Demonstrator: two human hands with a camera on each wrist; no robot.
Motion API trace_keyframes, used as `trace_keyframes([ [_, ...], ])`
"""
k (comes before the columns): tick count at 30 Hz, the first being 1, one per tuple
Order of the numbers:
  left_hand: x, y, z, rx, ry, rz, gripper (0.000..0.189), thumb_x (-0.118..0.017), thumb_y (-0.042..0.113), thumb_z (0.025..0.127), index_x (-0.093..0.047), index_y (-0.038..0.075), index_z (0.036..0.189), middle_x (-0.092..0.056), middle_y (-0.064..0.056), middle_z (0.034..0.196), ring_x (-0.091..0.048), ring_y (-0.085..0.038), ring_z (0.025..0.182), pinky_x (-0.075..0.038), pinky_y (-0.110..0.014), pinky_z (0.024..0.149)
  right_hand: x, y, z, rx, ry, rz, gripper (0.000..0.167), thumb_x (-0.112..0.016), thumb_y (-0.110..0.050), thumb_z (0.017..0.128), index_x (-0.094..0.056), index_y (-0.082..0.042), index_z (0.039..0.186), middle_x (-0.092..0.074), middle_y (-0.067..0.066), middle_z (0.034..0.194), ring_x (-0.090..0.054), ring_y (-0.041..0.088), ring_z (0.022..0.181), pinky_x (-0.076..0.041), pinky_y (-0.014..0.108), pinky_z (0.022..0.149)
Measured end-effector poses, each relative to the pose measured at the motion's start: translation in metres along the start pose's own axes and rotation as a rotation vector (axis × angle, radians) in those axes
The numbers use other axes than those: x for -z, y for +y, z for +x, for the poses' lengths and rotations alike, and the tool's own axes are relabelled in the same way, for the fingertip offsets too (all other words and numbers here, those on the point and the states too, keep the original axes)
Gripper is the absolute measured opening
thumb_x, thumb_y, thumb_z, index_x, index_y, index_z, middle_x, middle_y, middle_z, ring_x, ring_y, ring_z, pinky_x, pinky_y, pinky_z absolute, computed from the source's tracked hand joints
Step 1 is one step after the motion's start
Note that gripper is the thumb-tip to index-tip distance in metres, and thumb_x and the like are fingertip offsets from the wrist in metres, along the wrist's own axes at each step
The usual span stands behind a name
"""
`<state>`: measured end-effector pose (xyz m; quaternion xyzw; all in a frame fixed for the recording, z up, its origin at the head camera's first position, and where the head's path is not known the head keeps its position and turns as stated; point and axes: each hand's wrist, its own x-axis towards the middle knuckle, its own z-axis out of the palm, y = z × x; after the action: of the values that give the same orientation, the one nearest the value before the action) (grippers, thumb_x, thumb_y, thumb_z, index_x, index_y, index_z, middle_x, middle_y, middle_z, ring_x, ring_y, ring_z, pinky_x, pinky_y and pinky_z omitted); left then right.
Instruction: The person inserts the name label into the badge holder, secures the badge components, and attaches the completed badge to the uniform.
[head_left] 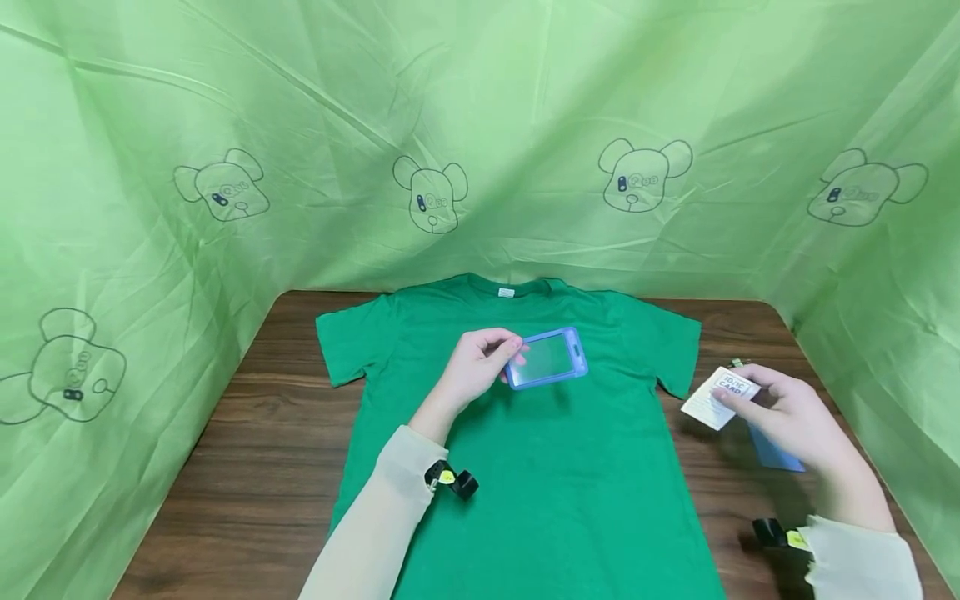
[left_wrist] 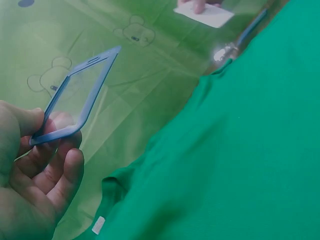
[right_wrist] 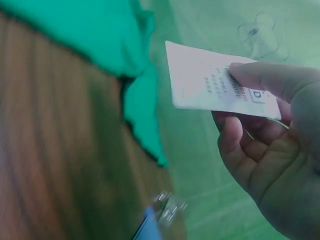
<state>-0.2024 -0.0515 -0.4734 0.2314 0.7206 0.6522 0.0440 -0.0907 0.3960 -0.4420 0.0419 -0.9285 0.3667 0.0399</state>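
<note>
My left hand point(head_left: 480, 367) pinches one short end of a blue-framed badge holder point(head_left: 576, 350) with a clear window, held over the green T-shirt point(head_left: 525, 467). In the left wrist view the badge holder point(left_wrist: 92, 102) tilts upward, its slotted end away from the thumb. Off to the right, my right hand point(head_left: 795, 417) grips a white ID card point(head_left: 708, 404) between thumb and fingers. Printed text shows on the card point(right_wrist: 192, 85) in the right wrist view, with the thumb across part of it. Under that hand lies a blue strap point(head_left: 776, 450), partly hidden, with a metal clip point(right_wrist: 170, 207).
The T-shirt is spread flat on a dark wooden table point(head_left: 247, 467), its collar toward the back. Green fabric point(head_left: 525, 100) with bear-head drawings hangs behind and at both sides. Both wrists wear small black cameras on straps.
</note>
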Motion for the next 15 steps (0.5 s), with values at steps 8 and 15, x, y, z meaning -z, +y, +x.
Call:
trace_keyframes([
  [8, 0.004, 0.002, -0.001, 0.004, 0.013, -0.005, 0.022, -0.066, 0.018, 0.112, -0.08, 0.0, 0.111, -0.08, -0.011, 0.094, -0.069, -0.017, 0.072, -0.061, -0.027, 0.063, -0.005, -0.048, 0.014, 0.026, 0.081, 0.14, 0.025, -0.079, -0.019, 0.104, -0.073, -0.007, 0.125, -0.078, -0.007, 0.096, -0.067, 0.013, 0.074, -0.049, 0.029, 0.055],
  [15, 0.006, 0.003, -0.001, -0.001, 0.021, 0.001, 0.022, -0.066, 0.017, 0.112, -0.08, 0.0, 0.11, -0.08, -0.011, 0.094, -0.069, -0.017, 0.072, -0.06, -0.027, 0.062, -0.015, -0.096, 0.041, 0.05, 0.107, 0.266, 0.023, -0.08, -0.018, 0.103, -0.075, -0.004, 0.121, -0.079, -0.007, 0.095, -0.068, 0.015, 0.072, -0.054, 0.027, 0.058],
])
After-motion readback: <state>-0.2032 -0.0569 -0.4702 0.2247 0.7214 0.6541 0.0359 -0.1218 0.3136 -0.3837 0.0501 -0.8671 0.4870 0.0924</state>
